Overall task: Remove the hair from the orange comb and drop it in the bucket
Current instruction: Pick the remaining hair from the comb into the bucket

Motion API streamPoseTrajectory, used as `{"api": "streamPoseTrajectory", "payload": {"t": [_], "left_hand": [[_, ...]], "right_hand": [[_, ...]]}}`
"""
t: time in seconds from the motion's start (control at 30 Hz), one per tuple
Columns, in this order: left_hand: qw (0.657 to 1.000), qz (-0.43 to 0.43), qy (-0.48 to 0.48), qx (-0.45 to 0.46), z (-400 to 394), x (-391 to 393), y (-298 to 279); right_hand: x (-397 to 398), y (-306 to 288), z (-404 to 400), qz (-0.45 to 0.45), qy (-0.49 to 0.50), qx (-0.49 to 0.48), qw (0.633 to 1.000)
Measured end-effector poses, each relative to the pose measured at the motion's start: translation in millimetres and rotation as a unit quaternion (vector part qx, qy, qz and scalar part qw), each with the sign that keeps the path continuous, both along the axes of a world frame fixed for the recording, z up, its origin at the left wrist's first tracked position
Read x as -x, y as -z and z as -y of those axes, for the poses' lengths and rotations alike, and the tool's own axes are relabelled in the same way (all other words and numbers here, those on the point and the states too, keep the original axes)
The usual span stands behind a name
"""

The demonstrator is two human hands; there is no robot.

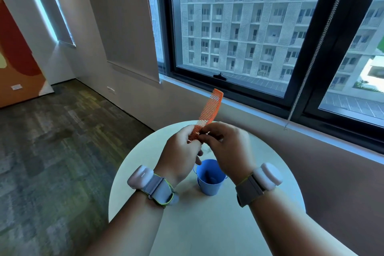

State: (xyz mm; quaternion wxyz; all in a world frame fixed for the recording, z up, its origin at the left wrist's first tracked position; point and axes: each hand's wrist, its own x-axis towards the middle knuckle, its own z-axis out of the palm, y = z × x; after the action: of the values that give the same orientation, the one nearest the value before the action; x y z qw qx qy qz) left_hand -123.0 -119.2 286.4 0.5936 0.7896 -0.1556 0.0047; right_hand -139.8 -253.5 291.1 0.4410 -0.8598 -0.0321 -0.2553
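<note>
Above the blue bucket [210,176], orange comb [209,112] tilted up-right, gripped by left hand [182,151], right hand [226,147] fingers pinching

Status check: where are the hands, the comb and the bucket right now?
Left hand grips comb. Right hand fingers pinch at its teeth. Bucket open on table below hands. Nothing blocking.

You have no readable text, label, brand or number anywhere here. The white plate [16,87] low on the orange wall may carry small print, but it is too blurred for you to read.
</note>
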Motion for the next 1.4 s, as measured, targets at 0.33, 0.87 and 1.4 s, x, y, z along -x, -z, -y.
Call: {"api": "streamPoseTrajectory", "payload": {"t": [0.33, 0.87, 1.4], "left_hand": [[0.985, 0.108, -0.081, -0.107, 1.8, -4.7, 4.0], [0.991, 0.051, -0.102, 0.063, 8.7, 3.5, 0.8], [0.957, -0.115, 0.023, 0.264, 10.0, -7.3, 10.7]], "right_hand": [[-12.3, 14.3, 3.8, 0.020, 0.017, 0.075, 0.997], [-3.7, 16.6, 4.5, 0.085, 0.017, -0.037, 0.996], [-16.8, 9.6, 10.8, -0.018, -0.012, -0.167, 0.986]]}}
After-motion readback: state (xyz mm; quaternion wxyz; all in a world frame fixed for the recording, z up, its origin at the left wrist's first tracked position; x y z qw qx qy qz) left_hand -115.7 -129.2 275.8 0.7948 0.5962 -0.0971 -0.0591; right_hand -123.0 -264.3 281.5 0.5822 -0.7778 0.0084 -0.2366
